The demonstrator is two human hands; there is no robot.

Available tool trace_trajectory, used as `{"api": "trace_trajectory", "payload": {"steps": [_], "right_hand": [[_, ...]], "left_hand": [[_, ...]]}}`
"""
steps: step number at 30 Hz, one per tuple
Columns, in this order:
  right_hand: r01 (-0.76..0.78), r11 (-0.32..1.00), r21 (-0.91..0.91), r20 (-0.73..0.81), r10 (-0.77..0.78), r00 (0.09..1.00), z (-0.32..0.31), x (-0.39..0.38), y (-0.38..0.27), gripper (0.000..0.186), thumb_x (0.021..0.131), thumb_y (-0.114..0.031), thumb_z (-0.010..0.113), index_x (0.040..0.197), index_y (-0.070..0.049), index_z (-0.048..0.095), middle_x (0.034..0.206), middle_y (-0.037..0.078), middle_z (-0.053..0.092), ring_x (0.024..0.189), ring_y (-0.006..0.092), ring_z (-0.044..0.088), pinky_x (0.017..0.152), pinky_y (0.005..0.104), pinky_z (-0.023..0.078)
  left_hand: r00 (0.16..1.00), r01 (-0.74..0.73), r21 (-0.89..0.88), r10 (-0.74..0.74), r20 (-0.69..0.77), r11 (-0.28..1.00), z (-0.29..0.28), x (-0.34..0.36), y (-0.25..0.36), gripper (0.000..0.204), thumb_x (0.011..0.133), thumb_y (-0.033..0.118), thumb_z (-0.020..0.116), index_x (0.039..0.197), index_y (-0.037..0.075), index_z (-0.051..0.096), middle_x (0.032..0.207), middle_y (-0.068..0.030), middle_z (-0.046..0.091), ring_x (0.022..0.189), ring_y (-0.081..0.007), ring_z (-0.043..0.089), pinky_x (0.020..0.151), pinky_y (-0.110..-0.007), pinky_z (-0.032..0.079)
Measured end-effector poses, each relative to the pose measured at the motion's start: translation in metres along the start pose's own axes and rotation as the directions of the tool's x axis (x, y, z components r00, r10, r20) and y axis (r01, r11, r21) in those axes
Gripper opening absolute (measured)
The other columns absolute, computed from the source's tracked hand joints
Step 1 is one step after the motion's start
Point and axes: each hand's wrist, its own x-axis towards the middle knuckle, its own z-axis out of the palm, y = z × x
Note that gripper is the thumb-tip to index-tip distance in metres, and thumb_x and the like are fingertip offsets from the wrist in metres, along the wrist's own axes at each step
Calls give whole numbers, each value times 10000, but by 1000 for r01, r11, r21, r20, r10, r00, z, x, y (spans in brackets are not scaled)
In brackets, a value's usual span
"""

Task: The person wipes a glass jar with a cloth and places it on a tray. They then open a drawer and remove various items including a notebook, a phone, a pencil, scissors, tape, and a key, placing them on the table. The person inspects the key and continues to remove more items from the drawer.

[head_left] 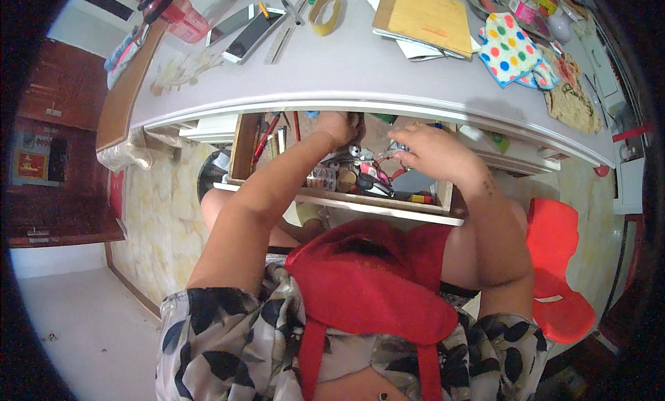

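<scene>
An open wooden drawer (239, 151) full of small items juts out under the table's front edge, above my lap. My left hand (337, 128) reaches into its back middle, fingers curled beside something dark and partly hidden. My right hand (438, 151) is over the drawer's right part, thumb and fingers bent around a small shiny item (396, 149) too unclear to name. Between and in front of my hands lies a jumble of small things, with a black-and-pink piece (374, 179) among them. Red and black pen-like sticks (263, 141) rest at the drawer's left.
On the table (312, 75) are two phones (255, 35), a ruler (280, 40), a tape roll (324, 14), a yellow envelope (429, 18) on papers, a dotted cloth (509, 49) and a pink cup (187, 21). A red chair (554, 241) stands at right.
</scene>
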Motion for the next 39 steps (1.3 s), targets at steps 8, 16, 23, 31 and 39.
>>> {"api": "trace_trajectory", "payload": {"steps": [8,16,23,31,39], "right_hand": [[15,1000,-21,-32,-15,999,5,0,3,365,823,-215,577,1131,-26,533,1054,209,578,1010,364,545,858,441,452],[-17,1000,-3,20,17,1000,10,5,-3,328,819,-204,554,1089,-18,550,1049,197,589,963,366,570,861,437,455],[-37,997,-67,108,44,993,9,9,-14,396,832,-195,569,1178,-9,519,1073,186,570,1001,347,544,863,402,446],[-14,999,-36,81,17,997,8,7,-14,371,817,-171,577,1146,-7,529,1047,186,585,995,348,549,856,413,447],[-21,1000,-10,41,21,999,-2,5,-13,376,839,-192,570,1171,-23,520,1095,181,569,1028,338,538,878,412,438]], "left_hand": [[937,-324,-114,303,-171,939,-32,-62,-9,519,637,50,687,1110,25,476,1176,-235,400,1057,-437,458,874,-481,412],[674,-736,-71,719,-171,673,-110,-150,-21,362,702,138,716,983,46,507,973,-173,459,899,-335,498,768,-416,444],[676,-629,51,578,-457,775,-190,-122,5,399,629,148,703,981,73,530,1006,-164,440,929,-356,460,827,-412,420],[813,-359,112,369,-451,927,-183,25,38,414,719,322,696,1035,82,574,1065,-179,476,1017,-321,500,870,-393,444],[763,-68,232,200,-615,970,-194,87,41,576,726,495,670,1148,118,561,1244,-183,481,1076,-350,496,939,-407,389]]}}
